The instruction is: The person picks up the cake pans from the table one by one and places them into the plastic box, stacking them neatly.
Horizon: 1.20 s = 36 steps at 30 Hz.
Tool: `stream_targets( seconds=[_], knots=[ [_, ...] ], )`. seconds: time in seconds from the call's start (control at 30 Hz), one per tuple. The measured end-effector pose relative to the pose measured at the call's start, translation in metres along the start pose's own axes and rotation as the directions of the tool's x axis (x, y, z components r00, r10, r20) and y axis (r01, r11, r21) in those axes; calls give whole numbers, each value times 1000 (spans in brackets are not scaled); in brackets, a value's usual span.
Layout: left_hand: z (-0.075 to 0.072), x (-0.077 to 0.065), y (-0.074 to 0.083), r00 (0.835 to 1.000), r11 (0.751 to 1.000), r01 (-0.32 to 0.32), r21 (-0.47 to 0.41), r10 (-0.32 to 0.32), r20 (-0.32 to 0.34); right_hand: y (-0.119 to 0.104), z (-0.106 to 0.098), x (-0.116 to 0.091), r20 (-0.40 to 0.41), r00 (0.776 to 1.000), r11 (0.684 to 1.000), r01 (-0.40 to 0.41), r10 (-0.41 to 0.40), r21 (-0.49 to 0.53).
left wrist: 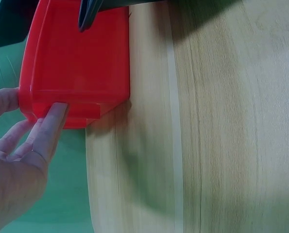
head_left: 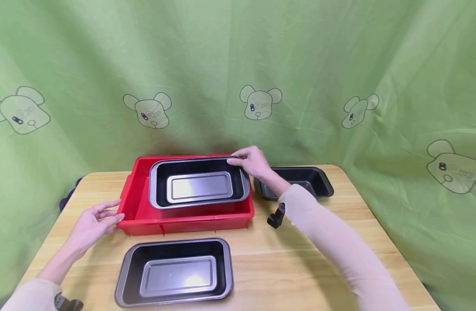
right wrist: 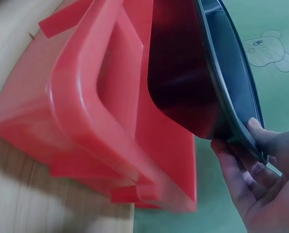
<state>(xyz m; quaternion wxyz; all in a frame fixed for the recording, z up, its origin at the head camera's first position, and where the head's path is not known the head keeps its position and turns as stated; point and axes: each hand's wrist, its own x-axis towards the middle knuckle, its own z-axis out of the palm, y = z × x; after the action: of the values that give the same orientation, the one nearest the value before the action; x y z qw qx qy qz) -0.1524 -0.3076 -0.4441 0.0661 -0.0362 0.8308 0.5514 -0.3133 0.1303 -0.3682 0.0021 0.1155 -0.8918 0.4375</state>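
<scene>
A dark loaf pan hangs over the red plastic bin, tilted so its inside faces the head camera. My right hand pinches the pan's right end by the rim. In the right wrist view the thumb of that hand lies on the rim and its fingers are underneath. At the bin's left end, my left hand holds the edge between thumb and fingers. The left wrist view shows this hand at the end of the bin, under a dark pan edge.
A second loaf pan lies on the wooden table in front of the bin. A third loaf pan stands right of the bin, partly behind my right forearm. Green cloth with printed bear heads hangs behind and at the sides.
</scene>
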Motion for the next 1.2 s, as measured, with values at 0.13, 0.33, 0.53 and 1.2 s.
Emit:
stream_targets(
  seconds=[0.13,0.33,0.53,1.2],
  knots=[
    [1,-1,0,1000,1000,4,8,-4,-2,2,13,4,3,1000,1000,-5,5,-14],
    [1,-1,0,1000,1000,8,4,-8,-1,4,32,6,17,1000,999,4,-4,-45],
    [1,-1,-1,1000,1000,7,-6,-7,3,7,44,4,32,999,998,16,-14,-59],
    [0,-1,0,1000,1000,-3,-7,3,1,11,75,1,54,998,990,-28,36,-141]
  ],
)
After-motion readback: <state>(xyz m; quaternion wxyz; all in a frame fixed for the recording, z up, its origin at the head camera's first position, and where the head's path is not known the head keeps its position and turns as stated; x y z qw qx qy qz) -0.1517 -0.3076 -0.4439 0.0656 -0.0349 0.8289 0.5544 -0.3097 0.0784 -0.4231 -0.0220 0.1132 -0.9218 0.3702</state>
